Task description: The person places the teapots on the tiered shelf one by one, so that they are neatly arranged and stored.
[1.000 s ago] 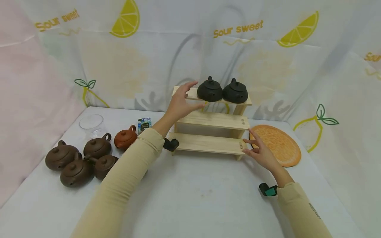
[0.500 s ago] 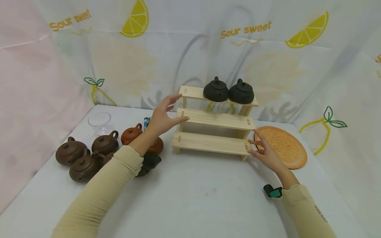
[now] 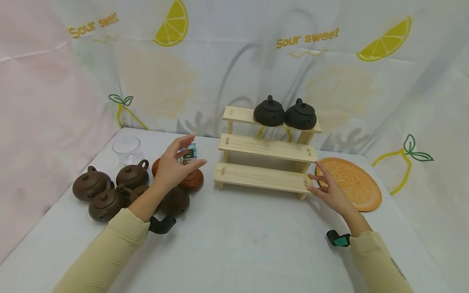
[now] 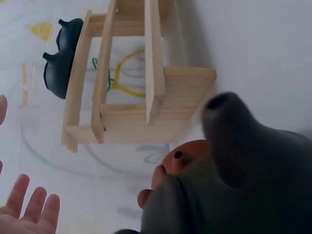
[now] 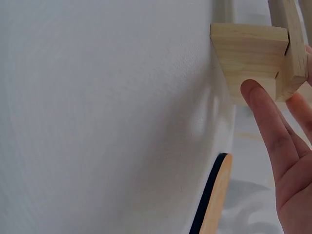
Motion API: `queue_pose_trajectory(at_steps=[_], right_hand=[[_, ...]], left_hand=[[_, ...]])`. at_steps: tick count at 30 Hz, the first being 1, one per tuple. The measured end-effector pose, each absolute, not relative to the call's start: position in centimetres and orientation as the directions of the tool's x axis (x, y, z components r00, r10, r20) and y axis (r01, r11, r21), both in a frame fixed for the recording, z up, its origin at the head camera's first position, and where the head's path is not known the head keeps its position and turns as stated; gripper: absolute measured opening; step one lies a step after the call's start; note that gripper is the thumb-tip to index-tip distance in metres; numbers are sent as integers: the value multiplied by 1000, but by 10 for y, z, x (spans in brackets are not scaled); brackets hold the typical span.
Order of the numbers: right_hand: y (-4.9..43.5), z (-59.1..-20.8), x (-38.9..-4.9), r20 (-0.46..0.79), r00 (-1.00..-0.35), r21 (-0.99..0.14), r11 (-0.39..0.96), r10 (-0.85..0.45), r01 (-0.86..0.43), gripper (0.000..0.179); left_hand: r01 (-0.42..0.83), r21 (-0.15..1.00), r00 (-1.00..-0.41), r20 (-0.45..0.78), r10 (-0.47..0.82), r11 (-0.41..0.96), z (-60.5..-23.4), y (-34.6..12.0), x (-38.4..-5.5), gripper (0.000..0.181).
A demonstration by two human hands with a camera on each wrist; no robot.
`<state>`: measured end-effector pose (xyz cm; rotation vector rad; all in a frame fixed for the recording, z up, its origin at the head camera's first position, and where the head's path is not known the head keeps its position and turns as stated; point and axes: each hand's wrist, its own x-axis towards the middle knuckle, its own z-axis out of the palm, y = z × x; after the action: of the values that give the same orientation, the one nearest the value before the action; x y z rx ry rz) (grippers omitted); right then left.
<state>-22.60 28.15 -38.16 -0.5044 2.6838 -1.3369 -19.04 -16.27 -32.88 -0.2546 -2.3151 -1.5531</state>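
My left hand (image 3: 170, 167) is in the air over the teapots at the left, fingers spread apart from the thumb and holding nothing. Beneath its wrist sits a dark teapot (image 3: 178, 202), large and close in the left wrist view. A reddish-brown teapot (image 3: 194, 181) is beside it, and another (image 3: 155, 167) is partly hidden behind the hand. My right hand (image 3: 332, 194) holds the right end of the bottom board of a three-tier wooden shelf (image 3: 264, 178), thumb low and fingers above. Two black teapots (image 3: 269, 114) stand side by side on the top tier.
Several dark brown teapots (image 3: 91, 185) cluster on the white table at the left. Behind them are a clear glass bowl (image 3: 127, 151) and a small blue patterned packet (image 3: 189, 151). A round pizza-patterned board (image 3: 349, 185) lies right of the shelf. Printed cloth hangs behind.
My left hand has moved from beside the black teapots on the top tier, left and down, to above the teapots on the table. My right hand has stayed at the shelf's end.
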Motion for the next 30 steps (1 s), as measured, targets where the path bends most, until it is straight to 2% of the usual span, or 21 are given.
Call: queue_pose_trajectory(at_steps=[12, 18, 24, 30], right_hand=[[283, -382, -226, 70, -936, -798, 544, -344, -259, 89], [283, -383, -225, 63, -938, -785, 563, -340, -256, 89], [282, -384, -227, 72, -938, -775, 573, -339, -267, 88], [282, -384, -227, 69, -939, -765, 586, -336, -266, 88]], left_hand=[[258, 811, -941, 333, -51, 525, -351, -190, -160, 68], [329, 745, -938, 330, 107, 580, -360, -204, -148, 67], [444, 630, -896, 313, 315, 637, -366, -220, -142, 70], [462, 583, -884, 242, 400, 669, -367, -226, -142, 70]])
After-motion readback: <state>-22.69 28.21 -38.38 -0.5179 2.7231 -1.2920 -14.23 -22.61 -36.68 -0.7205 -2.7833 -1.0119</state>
